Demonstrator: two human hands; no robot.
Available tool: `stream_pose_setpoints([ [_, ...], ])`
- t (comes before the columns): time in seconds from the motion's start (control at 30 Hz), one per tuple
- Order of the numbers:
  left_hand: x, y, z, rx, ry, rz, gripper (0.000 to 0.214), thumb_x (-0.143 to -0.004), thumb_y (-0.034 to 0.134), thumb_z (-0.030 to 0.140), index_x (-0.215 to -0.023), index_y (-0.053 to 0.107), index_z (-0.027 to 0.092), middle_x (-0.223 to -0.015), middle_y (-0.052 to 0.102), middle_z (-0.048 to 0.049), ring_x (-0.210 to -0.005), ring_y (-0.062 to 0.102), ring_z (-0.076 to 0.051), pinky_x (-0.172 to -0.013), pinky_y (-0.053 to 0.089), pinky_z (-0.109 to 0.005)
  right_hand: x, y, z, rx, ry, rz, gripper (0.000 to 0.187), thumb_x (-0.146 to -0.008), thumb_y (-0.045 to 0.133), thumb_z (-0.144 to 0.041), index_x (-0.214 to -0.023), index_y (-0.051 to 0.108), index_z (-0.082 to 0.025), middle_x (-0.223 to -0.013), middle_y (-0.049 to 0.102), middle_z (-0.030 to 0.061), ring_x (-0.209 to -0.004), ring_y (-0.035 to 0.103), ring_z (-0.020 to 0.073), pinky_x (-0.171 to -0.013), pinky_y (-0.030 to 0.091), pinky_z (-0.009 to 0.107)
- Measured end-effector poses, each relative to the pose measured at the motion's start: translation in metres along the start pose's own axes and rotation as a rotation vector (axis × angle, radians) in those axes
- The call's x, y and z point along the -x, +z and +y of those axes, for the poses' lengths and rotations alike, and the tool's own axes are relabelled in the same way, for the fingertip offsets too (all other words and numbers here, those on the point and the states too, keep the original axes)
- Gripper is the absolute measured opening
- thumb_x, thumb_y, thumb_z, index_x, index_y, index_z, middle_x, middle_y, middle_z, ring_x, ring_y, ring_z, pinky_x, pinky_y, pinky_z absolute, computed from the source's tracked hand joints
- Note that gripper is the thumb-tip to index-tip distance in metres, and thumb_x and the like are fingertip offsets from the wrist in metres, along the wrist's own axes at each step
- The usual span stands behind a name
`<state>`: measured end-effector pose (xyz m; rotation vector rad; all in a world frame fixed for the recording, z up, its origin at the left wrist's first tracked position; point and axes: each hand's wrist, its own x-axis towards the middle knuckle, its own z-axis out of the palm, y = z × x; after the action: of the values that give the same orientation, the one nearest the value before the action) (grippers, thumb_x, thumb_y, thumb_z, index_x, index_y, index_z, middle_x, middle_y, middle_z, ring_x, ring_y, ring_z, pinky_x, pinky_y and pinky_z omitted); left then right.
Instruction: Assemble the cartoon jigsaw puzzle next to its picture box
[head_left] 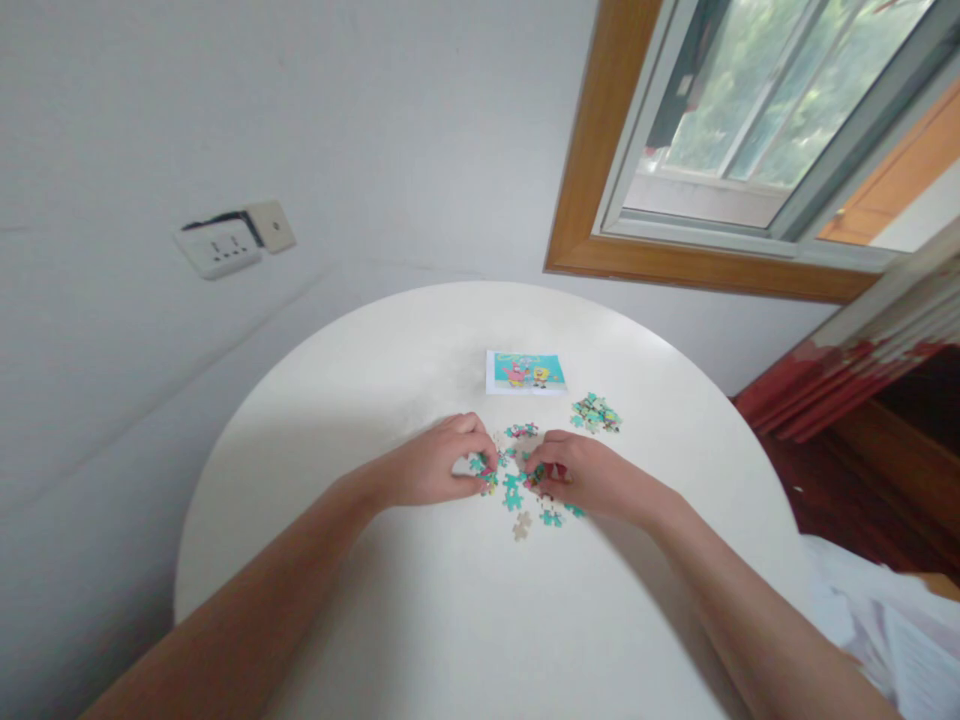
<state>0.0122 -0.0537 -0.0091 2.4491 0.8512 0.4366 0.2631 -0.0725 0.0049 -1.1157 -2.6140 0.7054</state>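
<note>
My left hand point(442, 465) rests on the round white table point(360, 400) with its fingers curled and pinched on small puzzle pieces point(486, 470). Close to its right, my right hand point(577, 475) is also curled, pinching a piece at its fingertips. Loose teal puzzle pieces point(525, 500) lie scattered between and just in front of both hands, one of them face down. A small joined patch of pieces point(522, 431) sits just beyond the fingers.
A small picture card point(525, 371) with cartoon figures lies beyond the hands. A heap of several pieces point(595, 413) is to its right. A wall socket point(221, 247) is on the left wall; a wood-framed window point(675, 200) is at the right.
</note>
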Motion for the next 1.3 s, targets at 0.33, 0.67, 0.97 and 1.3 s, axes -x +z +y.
stream_pose_setpoints([
  [0.33, -0.003, 0.004, -0.003, -0.014, -0.024, 0.09, 0.014, -0.087, 0.056, 0.028, -0.096, 0.063, 0.02, -0.094, 0.054, -0.0034, -0.087, 0.054, -0.015, -0.079, 0.043, -0.025, -0.005, 0.007, -0.008, 0.078, 0.0, 0.063, 0.025, -0.085, 0.06, -0.024, -0.109, 0.068, -0.019, -0.094, 0.059, 0.0071, -0.074, 0.057, 0.0132, -0.072, 0.044, 0.025],
  [0.67, -0.005, 0.005, -0.005, -0.029, -0.06, 0.156, 0.017, -0.089, 0.046, 0.021, -0.098, 0.061, 0.019, -0.095, 0.054, -0.0039, -0.079, 0.054, -0.013, -0.072, 0.045, -0.024, -0.01, 0.018, -0.023, 0.191, 0.056, 0.049, 0.025, -0.08, 0.054, -0.009, -0.094, 0.07, -0.021, -0.089, 0.061, 0.0051, -0.081, 0.058, 0.0152, -0.074, 0.041, 0.025],
  [0.97, -0.006, 0.005, -0.005, -0.007, -0.078, 0.18, 0.017, -0.089, 0.048, 0.023, -0.098, 0.062, 0.019, -0.096, 0.055, -0.0048, -0.08, 0.055, -0.015, -0.073, 0.047, -0.024, -0.011, 0.021, -0.018, -0.091, 0.116, 0.097, 0.021, -0.076, 0.058, -0.008, -0.094, 0.064, -0.017, -0.092, 0.054, 0.0034, -0.066, 0.052, 0.0088, -0.067, 0.041, 0.021],
  [1.3, -0.006, 0.005, -0.005, -0.01, -0.086, 0.159, 0.016, -0.088, 0.049, 0.02, -0.098, 0.061, 0.018, -0.097, 0.054, -0.0045, -0.079, 0.056, -0.014, -0.073, 0.046, -0.024, -0.013, 0.018, -0.013, -0.19, 0.055, 0.108, 0.012, -0.075, 0.059, -0.009, -0.081, 0.066, -0.017, -0.084, 0.057, 0.0029, -0.074, 0.054, 0.0118, -0.069, 0.042, 0.022],
])
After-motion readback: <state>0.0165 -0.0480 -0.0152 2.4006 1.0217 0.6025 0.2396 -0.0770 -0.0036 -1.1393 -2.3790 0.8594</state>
